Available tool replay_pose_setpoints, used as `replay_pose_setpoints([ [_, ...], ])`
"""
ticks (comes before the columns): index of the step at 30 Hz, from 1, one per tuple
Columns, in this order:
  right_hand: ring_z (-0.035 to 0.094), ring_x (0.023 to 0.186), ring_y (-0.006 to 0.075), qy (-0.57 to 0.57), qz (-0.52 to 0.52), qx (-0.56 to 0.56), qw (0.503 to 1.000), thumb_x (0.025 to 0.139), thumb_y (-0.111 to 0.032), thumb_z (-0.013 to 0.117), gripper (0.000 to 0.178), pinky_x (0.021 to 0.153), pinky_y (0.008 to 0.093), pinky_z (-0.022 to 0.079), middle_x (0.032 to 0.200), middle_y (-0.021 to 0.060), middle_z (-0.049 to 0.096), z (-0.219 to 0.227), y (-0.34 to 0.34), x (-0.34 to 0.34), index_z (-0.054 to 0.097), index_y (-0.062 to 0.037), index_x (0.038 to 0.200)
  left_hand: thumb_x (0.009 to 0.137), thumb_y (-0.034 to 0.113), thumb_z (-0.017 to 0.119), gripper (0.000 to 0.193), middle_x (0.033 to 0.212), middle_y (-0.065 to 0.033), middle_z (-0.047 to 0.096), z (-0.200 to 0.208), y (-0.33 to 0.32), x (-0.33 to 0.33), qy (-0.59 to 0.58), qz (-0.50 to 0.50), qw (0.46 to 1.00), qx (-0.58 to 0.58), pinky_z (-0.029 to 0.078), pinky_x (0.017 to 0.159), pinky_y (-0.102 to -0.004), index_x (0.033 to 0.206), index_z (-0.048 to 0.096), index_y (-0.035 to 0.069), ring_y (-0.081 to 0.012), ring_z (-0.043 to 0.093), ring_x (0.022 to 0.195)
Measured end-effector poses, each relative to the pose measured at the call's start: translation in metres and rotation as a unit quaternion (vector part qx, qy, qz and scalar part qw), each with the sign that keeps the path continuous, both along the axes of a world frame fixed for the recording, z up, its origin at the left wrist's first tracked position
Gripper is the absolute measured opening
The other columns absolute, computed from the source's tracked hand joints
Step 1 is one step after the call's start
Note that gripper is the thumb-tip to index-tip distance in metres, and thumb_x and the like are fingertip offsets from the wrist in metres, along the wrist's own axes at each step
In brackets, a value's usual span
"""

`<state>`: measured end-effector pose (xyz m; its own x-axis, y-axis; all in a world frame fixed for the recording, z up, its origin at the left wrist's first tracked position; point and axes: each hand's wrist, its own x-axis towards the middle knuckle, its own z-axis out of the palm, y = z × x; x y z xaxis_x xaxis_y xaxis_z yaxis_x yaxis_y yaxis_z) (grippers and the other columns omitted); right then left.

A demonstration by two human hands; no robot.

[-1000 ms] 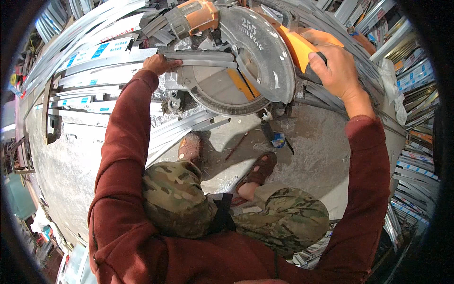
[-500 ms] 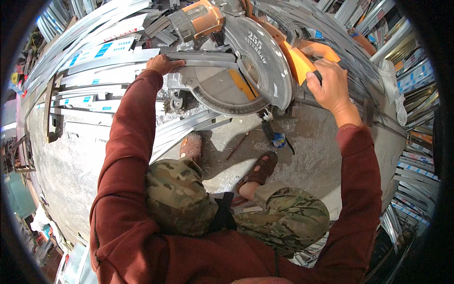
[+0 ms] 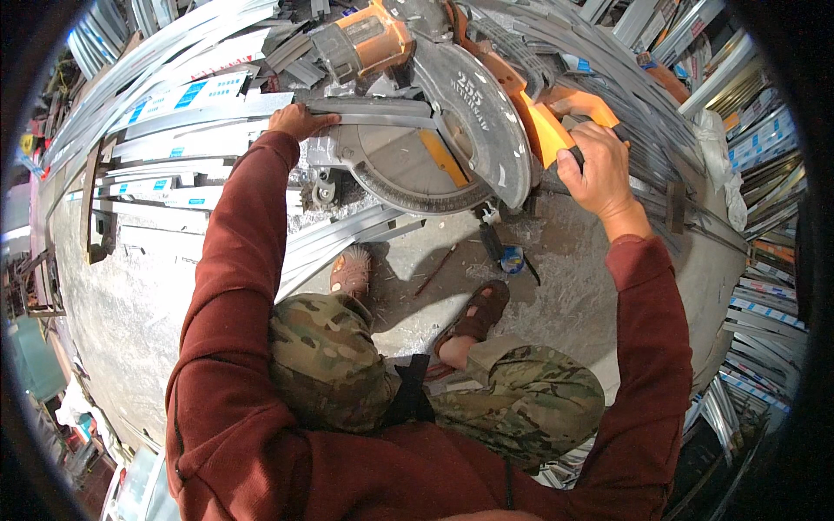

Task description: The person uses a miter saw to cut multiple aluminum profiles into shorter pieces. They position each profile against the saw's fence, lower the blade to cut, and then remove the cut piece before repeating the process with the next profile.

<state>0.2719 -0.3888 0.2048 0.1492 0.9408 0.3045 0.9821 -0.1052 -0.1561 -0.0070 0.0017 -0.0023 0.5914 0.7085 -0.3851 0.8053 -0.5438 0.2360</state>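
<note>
The right hand (image 3: 599, 169) curls closed round the handle (image 3: 547, 134) of the saw (image 3: 373, 45), while well left of it the left hand (image 3: 297, 122), its closure hidden, rests on the strip (image 3: 387, 120) extending rightward, seemingly to steady it

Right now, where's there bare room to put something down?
The floor is bare between the right sandal and right sleeve, and left of the left sleeve, below the metal profiles. It's crowded behind the miter saw and around the left hand, where metal profiles pile up.
</note>
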Motion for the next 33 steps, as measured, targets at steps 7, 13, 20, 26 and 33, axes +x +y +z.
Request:
replay_pose_setpoints([
  [7, 0.057, 0.077, 0.036, -0.005, -0.003, -0.009, 1.0, 0.077, -0.028, 0.061, 0.03, 0.073, 0.0444, 0.044, 0.074, 0.0163, 0.058, -0.001, -0.003, 0.0, 0.057, 0.0001, 0.07, 0.065, 0.084, 0.061, 0.092, 0.101, -0.0208, 0.071, 0.019, -0.008, 0.005, 0.025, 0.003, 0.999, -0.024, 0.05, 0.089, -0.0416, 0.105, 0.072, 0.002, -0.0347, 0.067, 0.101],
  [13, 0.057, 0.076, 0.0362, -0.004, -0.004, -0.01, 1.0, 0.077, -0.029, 0.061, 0.03, 0.073, 0.0441, 0.045, 0.074, 0.0165, 0.058, -0.001, -0.003, -0.001, 0.057, 0.0003, 0.07, 0.066, 0.083, 0.062, 0.09, 0.1, -0.0206, 0.071, 0.006, -0.005, 0.001, -0.036, -0.01, 0.999, -0.004, 0.05, 0.089, -0.0415, 0.105, 0.072, 0.002, -0.0339, 0.068, 0.1],
  [20, 0.057, 0.077, 0.0361, 0.0, -0.002, -0.005, 1.0, 0.076, -0.027, 0.061, 0.029, 0.073, 0.0439, 0.045, 0.073, 0.0161, 0.057, -0.002, -0.003, -0.001, 0.056, 0.0006, 0.07, 0.065, 0.083, 0.062, 0.093, 0.1, -0.0232, 0.07, -0.005, 0.003, 0.002, 0.0, 0.0, 1.0, -0.008, 0.05, 0.089, -0.0425, 0.102, 0.071, -0.002, -0.0361, 0.068, 0.1],
  [26, 0.057, 0.078, 0.0359, -0.003, 0.003, 0.006, 1.0, 0.075, -0.026, 0.062, 0.028, 0.073, 0.0438, 0.045, 0.075, 0.0163, 0.058, -0.006, -0.004, 0.0, 0.057, 0.0009, 0.072, 0.065, 0.085, 0.062, 0.096, 0.099, -0.0244, 0.07, -0.009, 0.005, 0.0, -0.029, -0.008, 1.0, -0.005, 0.05, 0.088, -0.0429, 0.099, 0.071, -0.004, -0.0367, 0.068, 0.099],
  [33, 0.057, 0.079, 0.036, -0.008, -0.001, 0.0, 1.0, 0.075, -0.027, 0.062, 0.029, 0.074, 0.0444, 0.045, 0.077, 0.017, 0.059, -0.011, -0.008, -0.001, 0.059, 0.0016, 0.074, 0.065, 0.085, 0.061, 0.096, 0.1, -0.0243, 0.07, -0.004, 0.003, 0.002, -0.004, -0.001, 1.0, -0.014, 0.05, 0.089, -0.0424, 0.099, 0.071, -0.004, -0.0363, 0.068, 0.1],
])
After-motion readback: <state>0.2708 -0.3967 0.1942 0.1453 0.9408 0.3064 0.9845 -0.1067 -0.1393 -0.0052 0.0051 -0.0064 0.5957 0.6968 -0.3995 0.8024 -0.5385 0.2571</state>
